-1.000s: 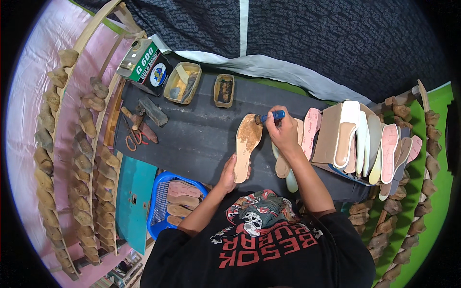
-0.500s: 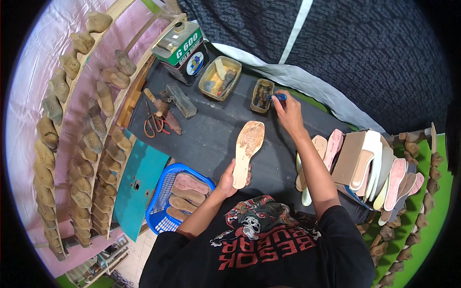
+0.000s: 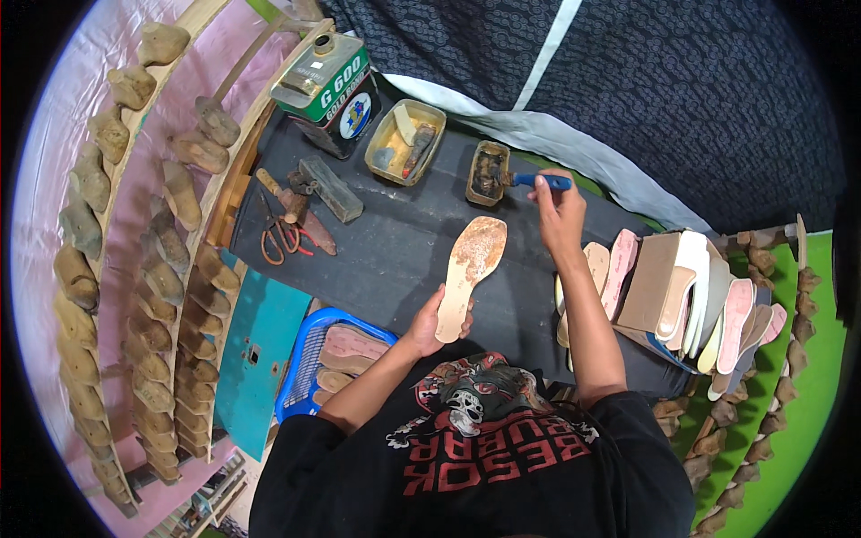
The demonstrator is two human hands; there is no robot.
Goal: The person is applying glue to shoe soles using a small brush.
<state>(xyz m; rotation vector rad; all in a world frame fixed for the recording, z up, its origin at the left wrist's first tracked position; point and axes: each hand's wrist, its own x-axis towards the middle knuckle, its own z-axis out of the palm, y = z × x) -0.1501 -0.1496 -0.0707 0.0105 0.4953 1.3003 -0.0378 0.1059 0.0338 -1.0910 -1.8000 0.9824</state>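
Observation:
Near my chest, my left hand [image 3: 425, 326] grips the narrow end of a pale insole [image 3: 458, 285], fingers wrapped round its edges. Its broad end points away from me and is smeared with a brown, wet-looking coating. My right hand [image 3: 561, 218] pinches the blue handle of a brush [image 3: 541, 182] at the far side of the table. The brush's head lies in or over a small rectangular tub [image 3: 473, 190] caked with dark brown residue; its bristles blend into the residue. Tub and insole stand apart.
A larger tub [image 3: 438, 115] with tools and a green-and-black metal can [image 3: 309, 106] stand at the back left. Scissors [image 3: 272, 242], a knife [image 3: 316, 235] and a grey block [image 3: 332, 190] lie nearby. Insoles fill a blue basket [image 3: 296, 381] and surround a cardboard box [image 3: 644, 285]. Shoe lasts line racks.
My right hand has shifted right along with the brush, and more of its blue handle shows. The insole now leans further right in my left hand. The whole view has shifted slightly.

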